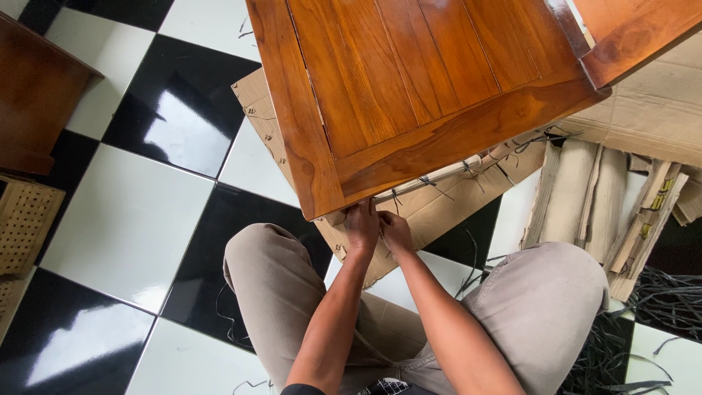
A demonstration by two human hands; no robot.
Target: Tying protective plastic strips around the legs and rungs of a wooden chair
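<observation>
Head view, one frame, logged as I see it from my station.

Hands, two. My left hand point(362, 225) and right hand point(395, 232) sit side by side, touching or nearly so, just below the near edge of the wooden furniture panel point(409, 95). Fingers of both are curled in against the corner of the cardboard sheet point(431, 205) that lies under the panel; they appear pinched on its edge or on one of the black ties there, but I cannot tell exactly which, since the fingertips are tucked out of sight.

Wooden panel, one: glossy brown, framed, with slats set inside the frame, filling the upper middle. A second piece of the same wood point(636, 33) crosses the upper right corner.

Cardboard sheet, one, flattened, showing along the panel's left and near edges, with short black ties point(428, 181) along its fold; I count roughly five, small and hard to separate.

Knees, two, in tan trousers point(270, 285), either side of the arms.

Corrugated cardboard strips point(585, 197), a loose pile at the right, count unclear.

Black strapping scraps point(658, 300), a tangle at the lower right.

Dark wooden cabinet point(36, 95), one, at the left edge; woven rattan piece point(25, 219), one, just below it.

Floor point(124, 219): black and white tiles, chequered.
</observation>
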